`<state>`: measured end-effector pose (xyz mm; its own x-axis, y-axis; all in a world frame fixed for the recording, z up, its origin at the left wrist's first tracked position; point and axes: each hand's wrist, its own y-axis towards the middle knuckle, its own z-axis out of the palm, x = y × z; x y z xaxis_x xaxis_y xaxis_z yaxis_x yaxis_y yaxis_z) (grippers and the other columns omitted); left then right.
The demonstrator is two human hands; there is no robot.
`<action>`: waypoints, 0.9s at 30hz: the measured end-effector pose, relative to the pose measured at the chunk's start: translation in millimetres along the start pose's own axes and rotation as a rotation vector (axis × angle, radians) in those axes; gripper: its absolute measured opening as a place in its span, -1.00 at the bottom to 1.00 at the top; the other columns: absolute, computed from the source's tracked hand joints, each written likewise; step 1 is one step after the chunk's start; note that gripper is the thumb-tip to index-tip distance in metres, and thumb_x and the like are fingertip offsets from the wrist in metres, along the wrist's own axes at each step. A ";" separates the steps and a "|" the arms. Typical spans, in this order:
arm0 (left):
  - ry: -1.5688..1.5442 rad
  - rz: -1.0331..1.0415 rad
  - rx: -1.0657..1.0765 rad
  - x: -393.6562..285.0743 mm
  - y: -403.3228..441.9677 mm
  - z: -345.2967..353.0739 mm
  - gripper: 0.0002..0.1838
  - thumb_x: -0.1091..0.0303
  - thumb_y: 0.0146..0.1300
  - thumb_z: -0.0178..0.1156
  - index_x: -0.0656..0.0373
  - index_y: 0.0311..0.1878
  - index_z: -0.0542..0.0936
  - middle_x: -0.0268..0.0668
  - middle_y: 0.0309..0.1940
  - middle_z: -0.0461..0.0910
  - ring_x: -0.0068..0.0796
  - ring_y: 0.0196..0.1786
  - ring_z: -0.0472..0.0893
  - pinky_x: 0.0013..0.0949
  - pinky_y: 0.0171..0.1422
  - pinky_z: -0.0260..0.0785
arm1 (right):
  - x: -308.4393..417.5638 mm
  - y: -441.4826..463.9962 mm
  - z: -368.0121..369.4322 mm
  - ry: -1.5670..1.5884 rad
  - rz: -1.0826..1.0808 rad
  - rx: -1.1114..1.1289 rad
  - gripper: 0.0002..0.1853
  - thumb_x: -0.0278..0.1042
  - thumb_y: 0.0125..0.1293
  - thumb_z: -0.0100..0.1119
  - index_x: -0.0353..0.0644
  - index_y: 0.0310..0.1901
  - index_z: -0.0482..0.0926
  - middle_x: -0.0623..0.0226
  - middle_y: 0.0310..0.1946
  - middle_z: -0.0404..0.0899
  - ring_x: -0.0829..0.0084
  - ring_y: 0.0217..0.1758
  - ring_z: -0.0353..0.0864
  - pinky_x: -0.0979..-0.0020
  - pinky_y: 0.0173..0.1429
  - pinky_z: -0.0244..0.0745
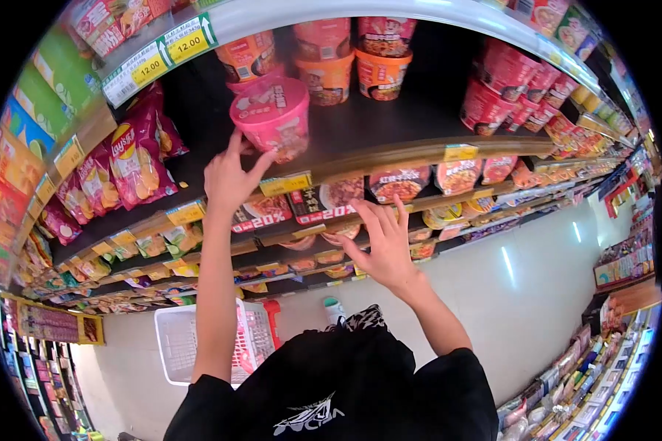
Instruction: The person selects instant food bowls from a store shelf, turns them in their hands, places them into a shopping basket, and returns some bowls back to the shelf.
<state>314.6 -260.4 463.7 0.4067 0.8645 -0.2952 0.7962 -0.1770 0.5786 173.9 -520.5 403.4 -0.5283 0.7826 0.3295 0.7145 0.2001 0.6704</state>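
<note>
A pink tub point(278, 125) lies just beyond the half-open left hand point(228, 178), grip unclear. The open, empty right hand point(387, 253) is farther.

left hand point(232, 180) reaches out, thumb apart; right hand point(382, 246) spreads its fingers.

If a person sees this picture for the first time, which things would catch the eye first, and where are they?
Probably the bright pink tub first, above the middle of the picture, with the left hand at its lower side. Next, the shiny purple chip bags standing at the left, beneath the yellow price labels reading 12.00. Lower down, the white basket stands out beside the left forearm.
</note>
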 end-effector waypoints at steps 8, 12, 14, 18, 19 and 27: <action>-0.003 -0.079 0.101 3.4 1.4 -1.1 -0.20 -0.24 0.22 0.22 0.13 0.35 0.35 -0.22 -0.12 0.73 -0.13 -0.05 0.70 -0.14 0.00 0.52 | 14.0 -124.0 -49.4 -0.075 0.224 0.103 -0.40 -0.17 0.22 0.32 -0.17 0.26 0.40 0.19 0.02 0.54 0.18 0.19 0.48 -0.11 0.51 -0.02; -0.090 -0.107 0.053 -2.7 -1.7 -5.8 -0.12 -0.20 0.20 0.27 0.09 0.45 0.23 -0.19 -0.03 0.70 -0.12 0.03 0.68 -0.14 0.08 0.50 | 29.2 -234.6 -58.4 -0.114 0.361 0.288 -0.46 -0.12 0.26 0.27 -0.15 0.22 0.44 0.21 0.04 0.54 0.20 0.16 0.50 -0.12 0.50 0.00; -0.212 0.006 -0.147 -1.1 -5.3 -2.6 -0.13 -0.01 0.15 0.40 0.12 0.44 0.25 -0.08 0.15 0.60 -0.09 0.25 0.55 -0.17 0.28 0.39 | 44.3 -280.9 -66.0 -0.044 0.461 0.368 -0.46 -0.12 0.25 0.29 -0.14 0.21 0.45 0.24 0.07 0.55 0.24 0.20 0.49 -0.09 0.50 -0.02; -0.583 0.088 -0.431 -29.5 -38.7 -39.7 -0.36 0.27 0.24 0.36 0.32 0.32 0.38 -0.01 0.26 0.49 -0.15 0.35 0.46 -0.21 0.48 0.21 | 72.3 -349.3 -67.0 0.030 0.585 0.468 -0.48 -0.12 0.26 0.28 -0.13 0.21 0.45 0.22 0.04 0.57 0.24 0.18 0.51 -0.09 0.48 0.04; -0.769 0.081 -0.406 -43.2 -51.6 -59.4 -0.35 0.19 0.30 0.30 0.34 0.34 0.35 0.01 0.26 0.48 -0.12 0.36 0.45 -0.17 0.49 0.20 | 77.1 -365.0 -60.8 0.051 0.592 0.471 -0.48 -0.12 0.27 0.28 -0.13 0.21 0.46 0.21 0.03 0.58 0.24 0.17 0.52 -0.09 0.47 0.06; -1.416 0.641 -0.177 -193.2 -134.6 -258.1 -0.19 -0.38 0.35 -0.11 0.31 0.18 0.41 0.07 -0.06 0.55 -0.06 0.07 0.56 0.20 0.32 0.25 | 45.1 -307.3 -40.9 0.214 0.564 0.443 -0.52 -0.17 0.28 0.27 -0.11 0.19 0.47 0.23 -0.03 0.60 0.25 0.08 0.59 -0.08 0.44 0.12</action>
<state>13.2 -282.2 639.1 0.8001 -0.4779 -0.3627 0.3121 -0.1848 0.9319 -88.3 -570.9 239.4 -0.0727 0.7140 0.6964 0.9973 0.0570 0.0457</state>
